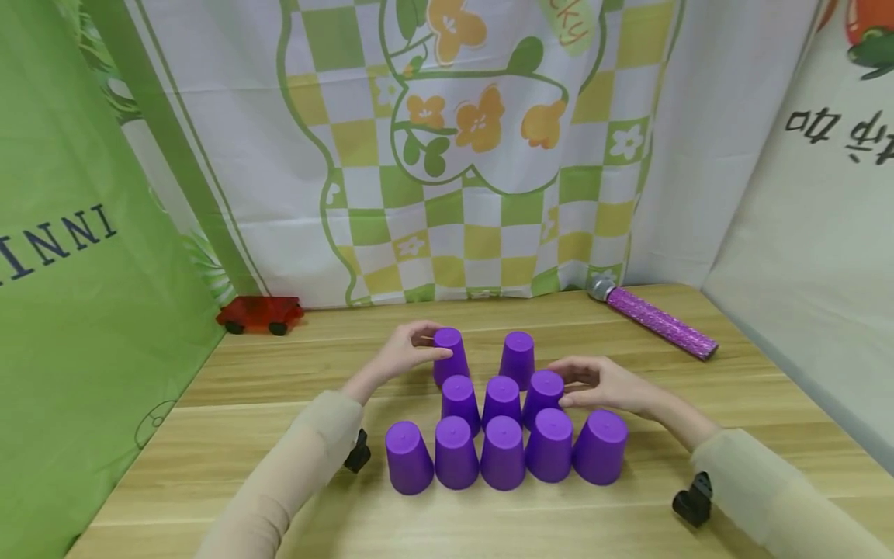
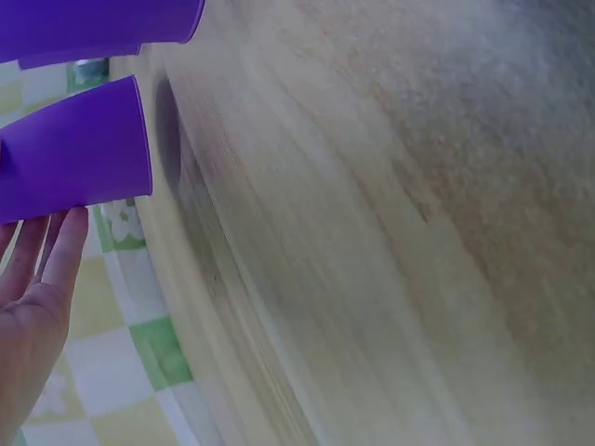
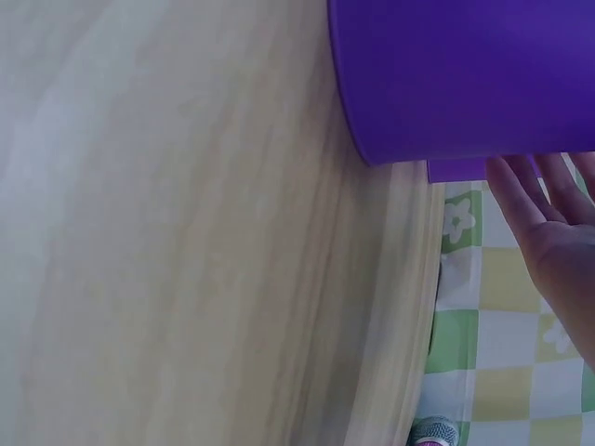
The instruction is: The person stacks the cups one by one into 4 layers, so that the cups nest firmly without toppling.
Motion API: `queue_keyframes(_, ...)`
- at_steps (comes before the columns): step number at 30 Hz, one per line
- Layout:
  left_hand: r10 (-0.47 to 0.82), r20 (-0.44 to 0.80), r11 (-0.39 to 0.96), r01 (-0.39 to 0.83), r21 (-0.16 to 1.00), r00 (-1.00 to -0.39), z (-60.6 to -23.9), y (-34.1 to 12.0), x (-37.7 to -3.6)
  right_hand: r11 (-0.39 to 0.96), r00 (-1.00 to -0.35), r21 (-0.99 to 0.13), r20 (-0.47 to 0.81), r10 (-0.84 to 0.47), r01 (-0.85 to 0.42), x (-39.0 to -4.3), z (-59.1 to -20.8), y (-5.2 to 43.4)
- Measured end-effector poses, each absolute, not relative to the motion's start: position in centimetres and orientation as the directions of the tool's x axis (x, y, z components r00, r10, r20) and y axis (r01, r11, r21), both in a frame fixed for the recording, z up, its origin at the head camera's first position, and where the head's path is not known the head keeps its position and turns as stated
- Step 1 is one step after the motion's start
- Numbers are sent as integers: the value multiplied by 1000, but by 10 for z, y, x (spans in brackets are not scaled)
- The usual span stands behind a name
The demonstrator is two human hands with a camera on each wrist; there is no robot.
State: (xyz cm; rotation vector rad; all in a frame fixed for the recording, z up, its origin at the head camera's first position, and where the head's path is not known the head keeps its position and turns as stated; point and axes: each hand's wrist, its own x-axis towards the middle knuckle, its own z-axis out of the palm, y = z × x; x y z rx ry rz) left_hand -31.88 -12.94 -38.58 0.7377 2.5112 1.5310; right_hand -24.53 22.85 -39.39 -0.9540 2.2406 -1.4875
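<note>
- Ten inverted purple cups stand on the wooden table [image 1: 293,373] in rows of five, three and two.
- The left hand [image 1: 405,353] curls its fingers round the rear left cup [image 1: 450,355], behind the three-cup row.
- The right hand [image 1: 604,384] has its fingertips on the middle row's right cup [image 1: 543,396]; its grip cannot be told.
- A glittery purple microphone [image 1: 656,317] lies well right of the cups.

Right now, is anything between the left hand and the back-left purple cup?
Nothing visible. The left hand is already at the back-left upside-down purple plastic cup, fingers on its side. The neighbouring back-right purple cup stands apart to the right, and the red toy car sits well off at the wooden table's far left edge.
</note>
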Motion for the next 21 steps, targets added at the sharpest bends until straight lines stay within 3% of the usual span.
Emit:
queue_keyframes(9, 557, 145, 351, 390, 851, -818, -388, -115, -322, 260, -759, -899, 111, -642, -352, -245, -394, 225)
queue_keyframes(21, 590, 137, 313, 382, 869, -796, -386, -99, -326, 294, -779, -887, 109, -617, -357, -244, -394, 222)
